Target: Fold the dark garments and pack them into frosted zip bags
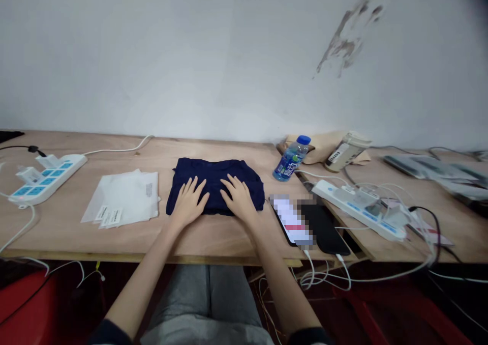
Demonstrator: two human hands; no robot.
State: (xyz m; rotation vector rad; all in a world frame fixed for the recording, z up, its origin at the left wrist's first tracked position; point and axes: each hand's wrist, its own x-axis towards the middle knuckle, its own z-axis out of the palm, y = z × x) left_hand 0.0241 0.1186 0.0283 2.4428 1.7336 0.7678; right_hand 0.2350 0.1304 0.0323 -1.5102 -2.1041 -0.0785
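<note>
A folded dark navy garment (213, 174) lies on the wooden table (213, 235) in front of me. My left hand (189, 200) rests flat on its near left part, fingers spread and open. My right hand (238, 197) lies flat on its near right part, fingers stretched out too. Neither hand grips anything. Both forearms reach up from the bottom of the view over my grey-trousered lap.
Clear plastic bags (124, 197) with labels lie left of the garment, and a white power strip (46, 177) beyond them. To the right are two phones (308, 223), a water bottle (292, 158) on its side, another power strip (358, 207) with cables, and a cup (346, 151).
</note>
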